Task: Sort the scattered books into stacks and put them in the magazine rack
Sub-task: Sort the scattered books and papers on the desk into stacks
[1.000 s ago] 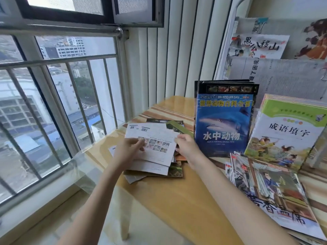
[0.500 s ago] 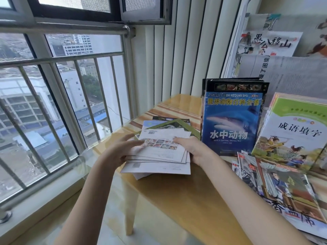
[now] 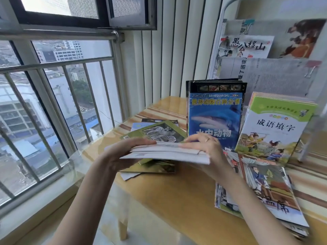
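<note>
A thin stack of white booklets [image 3: 164,152] is lifted off the wooden table [image 3: 177,197], held level. My left hand [image 3: 122,152] grips its left end and my right hand [image 3: 205,149] grips its right end. Beneath it lie more loose books, with a green zebra-cover book [image 3: 159,132] on top. A blue shark-cover stack [image 3: 214,114] and a green-topped stack [image 3: 272,128] stand upright at the back. Another stack with a painted cover [image 3: 263,188] lies flat at the right. The magazine rack [image 3: 265,50] rises behind, holding some books.
A barred window [image 3: 53,96] runs along the left, close to the table's left edge. White vertical slats [image 3: 168,50] fill the corner behind the table. A binder clip [image 3: 311,68] hangs on the rack.
Both hands gathered the spread white booklets into one stack and lifted it off the pile, which uncovered the zebra-cover book.
</note>
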Available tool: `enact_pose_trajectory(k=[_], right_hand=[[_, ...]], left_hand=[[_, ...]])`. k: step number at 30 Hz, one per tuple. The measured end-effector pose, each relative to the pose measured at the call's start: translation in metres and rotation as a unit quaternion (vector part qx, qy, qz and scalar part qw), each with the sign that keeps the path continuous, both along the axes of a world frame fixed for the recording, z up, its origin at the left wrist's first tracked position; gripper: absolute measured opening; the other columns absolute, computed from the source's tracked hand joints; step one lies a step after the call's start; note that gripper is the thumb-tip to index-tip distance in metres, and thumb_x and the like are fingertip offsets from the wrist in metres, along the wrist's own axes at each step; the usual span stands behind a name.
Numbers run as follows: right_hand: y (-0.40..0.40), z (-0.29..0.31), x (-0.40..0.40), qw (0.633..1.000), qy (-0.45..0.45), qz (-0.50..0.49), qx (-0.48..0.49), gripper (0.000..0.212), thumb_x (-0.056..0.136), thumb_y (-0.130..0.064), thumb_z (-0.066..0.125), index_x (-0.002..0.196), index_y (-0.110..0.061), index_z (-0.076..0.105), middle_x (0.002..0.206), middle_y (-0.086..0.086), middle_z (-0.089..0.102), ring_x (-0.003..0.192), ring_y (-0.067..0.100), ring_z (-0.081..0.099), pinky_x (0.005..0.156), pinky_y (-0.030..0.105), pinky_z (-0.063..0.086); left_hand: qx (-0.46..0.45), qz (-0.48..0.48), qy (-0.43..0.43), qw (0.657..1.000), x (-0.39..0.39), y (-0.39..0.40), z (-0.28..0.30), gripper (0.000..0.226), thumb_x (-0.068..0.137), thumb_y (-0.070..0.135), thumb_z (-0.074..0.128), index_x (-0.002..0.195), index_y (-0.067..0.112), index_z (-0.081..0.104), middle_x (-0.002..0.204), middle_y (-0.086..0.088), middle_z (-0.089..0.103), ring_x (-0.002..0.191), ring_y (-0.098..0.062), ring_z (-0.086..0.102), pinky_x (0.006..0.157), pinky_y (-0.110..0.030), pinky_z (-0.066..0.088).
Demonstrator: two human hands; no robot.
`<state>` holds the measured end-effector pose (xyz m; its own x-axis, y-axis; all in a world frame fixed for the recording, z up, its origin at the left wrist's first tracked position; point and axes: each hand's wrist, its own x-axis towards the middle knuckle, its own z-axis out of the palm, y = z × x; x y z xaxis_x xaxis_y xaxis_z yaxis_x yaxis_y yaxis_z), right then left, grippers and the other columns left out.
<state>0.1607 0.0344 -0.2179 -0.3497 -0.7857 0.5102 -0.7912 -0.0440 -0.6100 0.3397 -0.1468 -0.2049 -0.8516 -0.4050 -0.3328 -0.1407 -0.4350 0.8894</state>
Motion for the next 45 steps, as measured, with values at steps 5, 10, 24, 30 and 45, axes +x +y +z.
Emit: enact_pose_trajectory(k=[5, 10, 24, 30, 45], right_hand=[[0.027, 0.007, -0.017, 0.937, -0.309, -0.054, -0.150, 0.013, 0.075, -0.017, 0.074, 0.078, -0.027, 0.066, 0.070, -0.019, 0.069, 0.066, -0.011, 0.062, 0.061, 0.006, 0.044], [0.061, 0.023, -0.041, 0.898, -0.403, -0.073, -0.162, 0.024, 0.069, -0.027, 0.072, 0.090, -0.017, 0.068, 0.090, -0.008, 0.071, 0.083, 0.000, 0.065, 0.072, 0.011, 0.049], [0.115, 0.075, -0.085, 0.848, -0.446, -0.059, -0.280, 0.034, 0.059, -0.018, 0.076, 0.091, -0.019, 0.062, 0.092, -0.002, 0.073, 0.094, 0.018, 0.067, 0.091, 0.041, 0.052], [0.150, 0.049, -0.107, 0.821, -0.477, -0.132, -0.286, 0.055, 0.057, -0.013, 0.081, 0.107, -0.017, 0.058, 0.099, 0.002, 0.071, 0.095, 0.021, 0.067, 0.072, 0.030, 0.058], [0.170, 0.012, -0.118, 0.883, -0.396, -0.121, -0.220, 0.063, 0.042, -0.051, 0.088, 0.096, -0.030, 0.062, 0.093, -0.006, 0.070, 0.095, 0.017, 0.064, 0.094, 0.040, 0.049]], left_hand=[[-0.195, 0.132, 0.054, 0.970, -0.023, 0.036, 0.019, 0.051, 0.092, 0.060, 0.034, 0.100, 0.018, 0.062, 0.072, 0.000, 0.066, 0.047, -0.008, 0.052, 0.045, -0.020, 0.038], [-0.655, 0.119, -0.032, 0.746, -0.067, 0.062, 0.010, 0.060, 0.066, 0.081, 0.046, 0.105, 0.036, 0.054, 0.111, 0.004, 0.043, 0.104, -0.012, 0.045, 0.090, -0.030, 0.040], [-0.506, 0.152, 0.269, 0.805, -0.148, 0.132, 0.063, 0.009, 0.099, 0.017, 0.047, 0.092, 0.020, 0.052, 0.079, 0.006, 0.065, 0.072, -0.008, 0.065, 0.064, -0.033, 0.056], [-0.271, 0.089, 0.172, 0.943, -0.167, 0.168, 0.035, 0.016, 0.098, 0.009, 0.046, 0.111, 0.015, 0.052, 0.105, -0.001, 0.063, 0.090, -0.014, 0.064, 0.076, -0.034, 0.057], [-0.325, 0.004, 0.191, 0.926, -0.177, 0.187, -0.014, 0.051, 0.074, 0.030, 0.077, 0.116, 0.022, 0.048, 0.109, -0.008, 0.064, 0.100, -0.029, 0.065, 0.088, -0.053, 0.051]])
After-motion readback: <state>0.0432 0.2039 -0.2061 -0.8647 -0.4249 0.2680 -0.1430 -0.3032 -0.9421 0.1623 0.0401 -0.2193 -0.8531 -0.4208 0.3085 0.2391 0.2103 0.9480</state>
